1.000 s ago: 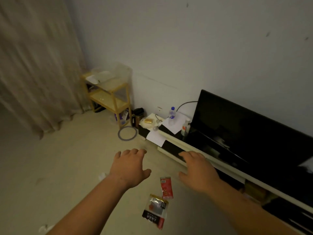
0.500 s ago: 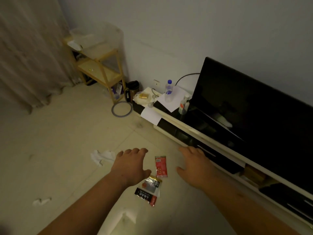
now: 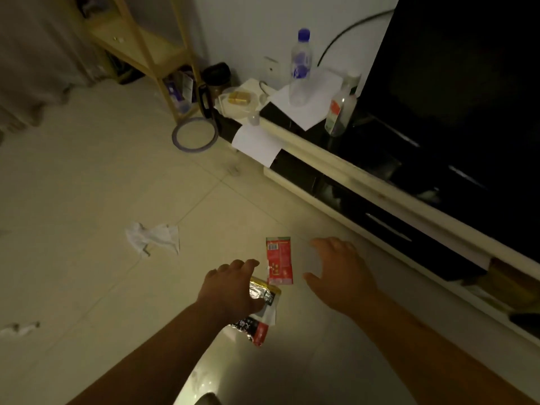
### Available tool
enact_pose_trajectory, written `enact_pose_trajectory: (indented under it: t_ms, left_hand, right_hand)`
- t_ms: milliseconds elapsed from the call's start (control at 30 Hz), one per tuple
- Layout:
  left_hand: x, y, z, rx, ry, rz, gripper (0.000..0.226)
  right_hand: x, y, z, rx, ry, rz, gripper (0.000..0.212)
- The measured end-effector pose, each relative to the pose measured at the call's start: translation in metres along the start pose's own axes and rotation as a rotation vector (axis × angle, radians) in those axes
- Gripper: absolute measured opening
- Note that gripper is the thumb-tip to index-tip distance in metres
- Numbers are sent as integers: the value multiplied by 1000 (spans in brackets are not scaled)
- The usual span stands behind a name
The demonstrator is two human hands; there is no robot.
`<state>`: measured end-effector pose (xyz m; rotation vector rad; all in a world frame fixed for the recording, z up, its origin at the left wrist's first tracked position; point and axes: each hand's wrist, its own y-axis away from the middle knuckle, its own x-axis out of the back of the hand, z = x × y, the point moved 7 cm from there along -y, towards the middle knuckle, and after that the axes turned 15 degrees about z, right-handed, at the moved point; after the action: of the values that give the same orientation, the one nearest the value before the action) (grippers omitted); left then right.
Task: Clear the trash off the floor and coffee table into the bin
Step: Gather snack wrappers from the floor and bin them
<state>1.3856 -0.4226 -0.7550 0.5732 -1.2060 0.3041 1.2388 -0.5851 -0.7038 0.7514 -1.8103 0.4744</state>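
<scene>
While both hands spread wide — red packet (image 3: pixel 279 260) between, crumpled tissue (image 3: pixel 153 237) left, TV stand (image 3: pixel 344 182) right.

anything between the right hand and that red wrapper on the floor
Nothing visible does. The right hand hangs open just right of the flat red snack wrapper, with only bare pale floor tile in the gap. The left hand overlaps the silver and black foil packet instead.
</scene>
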Motion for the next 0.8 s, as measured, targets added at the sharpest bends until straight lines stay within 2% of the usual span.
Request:
enact_pose_trajectory:
  t_ms: [200,433,633,800]
  left_hand:
    - [-188,-56,-33,-9,88,-126,93]
    - [-350,-98,-75,-22,46,-122,91]
    - [-443,-110,-86,-24,-24,-190,117]
    - [-469,-105,-83,-43,-155,-167,127]
  right_hand:
    - [-158,-20,62,1,-2,10,61]
    - [-317,-37,106,44,17,-35,61]
    - [-378,-55,127,57,22,-22,64]
    - [-386,-51,141,47,48,-8,57]
